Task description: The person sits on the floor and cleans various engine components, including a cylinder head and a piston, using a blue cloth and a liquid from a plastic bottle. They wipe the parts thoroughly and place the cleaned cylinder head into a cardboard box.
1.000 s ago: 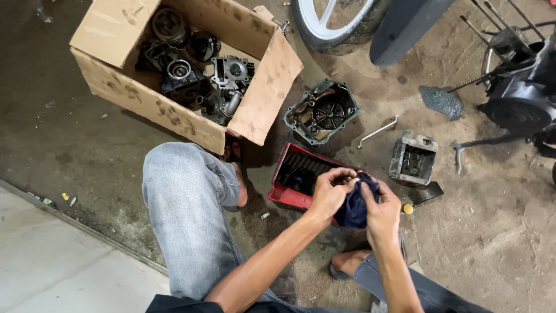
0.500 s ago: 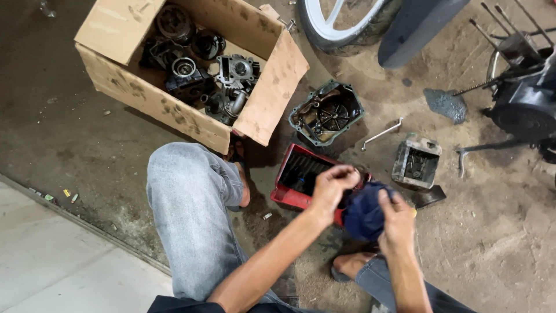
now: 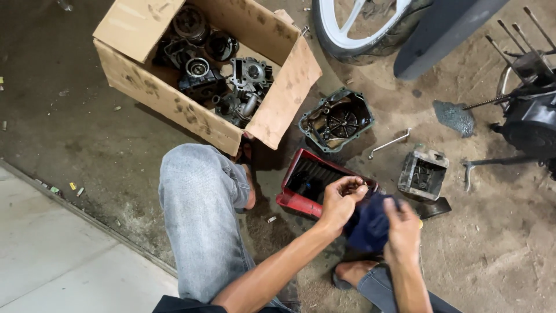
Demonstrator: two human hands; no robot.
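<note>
I crouch on a dirty floor. My right hand [image 3: 403, 232] clutches a dark blue rag [image 3: 367, 223] from the right side. My left hand [image 3: 340, 199] has its fingers curled at the rag's upper left edge, pinching a small dark part that I cannot make out. Both hands hover just over the near corner of a red tray [image 3: 294, 200] holding dark liquid. My left knee in grey jeans [image 3: 200, 197] is to the left of the tray.
A cardboard box [image 3: 174, 95] of engine parts stands at the upper left. An engine cover [image 3: 337, 120], a bent wrench [image 3: 390, 142] and a finned cylinder block [image 3: 423, 172] lie beyond the tray. A wheel [image 3: 359, 35] and an engine with studs [image 3: 530, 110] are at the top right.
Both hands have kept working the rag over the tray; the left fingers have shifted to the rag's top edge. The view has drifted slightly.
</note>
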